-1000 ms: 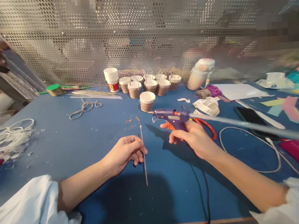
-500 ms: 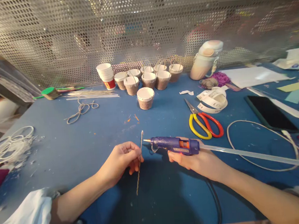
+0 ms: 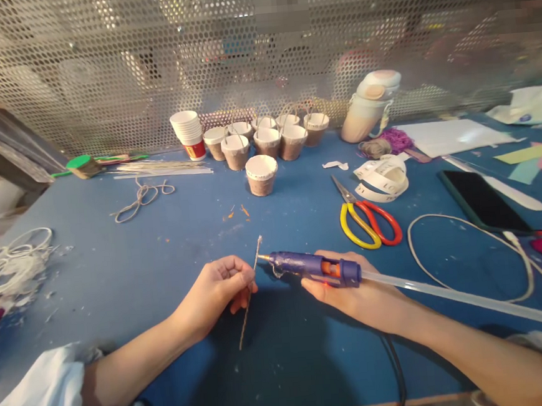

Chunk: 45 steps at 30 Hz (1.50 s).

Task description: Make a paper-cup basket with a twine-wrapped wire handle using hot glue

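My left hand (image 3: 219, 294) pinches a thin twisted strip (image 3: 246, 322), like a length of twine or covered wire, which slants upward past the fingertips. Wrapped round a purple hot glue gun (image 3: 304, 263) is my right hand (image 3: 353, 296). The gun's metal nozzle touches or nearly touches the strip near its upper end; I cannot tell which. A long clear glue stick (image 3: 428, 286) sticks out of the gun's back. Beyond my hands stands a small twine-wrapped cup (image 3: 262, 177) with a white rim.
Scissors (image 3: 358, 212) with yellow and red handles lie right, near a printed ribbon (image 3: 384, 178), a phone (image 3: 482, 202) and a cable (image 3: 414, 229). Several handled cups (image 3: 266, 142), stacked paper cups (image 3: 189, 137) and a tumbler (image 3: 369, 107) line the back. Loose cord (image 3: 142, 197) lies left.
The glue gun's nozzle has come closer to the strip's upper part. The strip leans a little more, its lower end shifted left. The view has shifted slightly.
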Motion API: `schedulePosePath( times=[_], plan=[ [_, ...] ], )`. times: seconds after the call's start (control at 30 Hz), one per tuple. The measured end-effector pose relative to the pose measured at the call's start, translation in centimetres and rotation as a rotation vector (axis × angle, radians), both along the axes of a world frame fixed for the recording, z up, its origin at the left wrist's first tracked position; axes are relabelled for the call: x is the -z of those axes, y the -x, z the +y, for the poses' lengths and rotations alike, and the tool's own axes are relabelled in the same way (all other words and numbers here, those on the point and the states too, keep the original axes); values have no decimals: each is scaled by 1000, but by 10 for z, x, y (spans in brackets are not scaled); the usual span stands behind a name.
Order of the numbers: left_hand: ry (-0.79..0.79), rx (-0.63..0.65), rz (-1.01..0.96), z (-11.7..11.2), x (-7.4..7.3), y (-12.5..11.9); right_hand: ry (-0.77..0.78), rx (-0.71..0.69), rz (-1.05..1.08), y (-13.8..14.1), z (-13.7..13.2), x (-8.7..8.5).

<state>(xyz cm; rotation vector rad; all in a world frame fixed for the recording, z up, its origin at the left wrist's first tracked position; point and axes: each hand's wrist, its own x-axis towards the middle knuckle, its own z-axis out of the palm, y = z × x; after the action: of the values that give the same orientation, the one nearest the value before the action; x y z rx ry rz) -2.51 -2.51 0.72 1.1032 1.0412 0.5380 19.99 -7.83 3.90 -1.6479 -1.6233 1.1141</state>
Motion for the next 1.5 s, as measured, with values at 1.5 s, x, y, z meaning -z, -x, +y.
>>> schedulePosePath(
  times=[1.5],
  plan=[
    [9, -16, 33, -1, -4, -2, -38, 19, 31, -4, 4, -3]
  ],
)
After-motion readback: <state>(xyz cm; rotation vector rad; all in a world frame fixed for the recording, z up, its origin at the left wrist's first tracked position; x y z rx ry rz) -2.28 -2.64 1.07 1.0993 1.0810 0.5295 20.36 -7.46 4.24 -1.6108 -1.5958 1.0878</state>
